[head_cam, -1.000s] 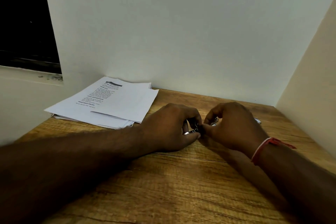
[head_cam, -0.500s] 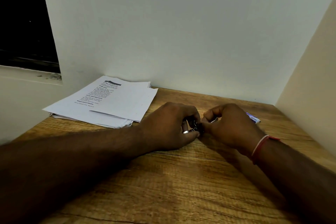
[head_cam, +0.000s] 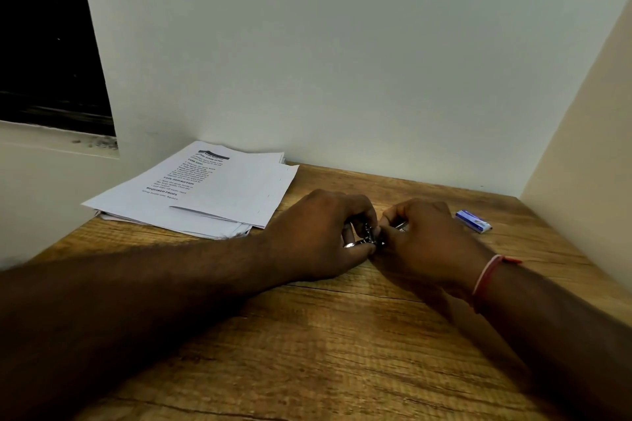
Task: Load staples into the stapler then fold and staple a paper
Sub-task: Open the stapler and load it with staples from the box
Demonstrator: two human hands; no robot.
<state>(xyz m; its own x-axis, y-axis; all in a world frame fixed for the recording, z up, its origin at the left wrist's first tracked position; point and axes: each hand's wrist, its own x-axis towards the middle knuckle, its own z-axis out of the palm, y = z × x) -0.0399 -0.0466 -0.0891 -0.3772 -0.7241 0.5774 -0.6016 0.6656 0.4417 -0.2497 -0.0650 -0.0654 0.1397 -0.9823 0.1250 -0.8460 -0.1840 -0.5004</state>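
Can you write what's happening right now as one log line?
left hand: grips stapler | right hand: pinches stapler | papers: stacked, untouched | blue box: on table

**Wood Grain, Matt Paper, Bright Metal**

A brown wood-grain finish, matt and streaked with darker lines, is being shown across the desk (head_cam: 342, 335). At the desk's far left corner, smooth white matt paper is being presented by the stack of sheets (head_cam: 219, 195), with black print on the top page. Near the desk's middle, light is being thrown back by the bright, glossy metal of the stapler (head_cam: 367, 237). Near the far right edge, a slight sheen is being given off by the small blue and white box (head_cam: 473, 220); whether it is card or plastic cannot be told. A red thread band (head_cam: 485, 278), cloth-like, is being worn on the right wrist. Flat matt paint is being shown by the wall (head_cam: 342, 61).
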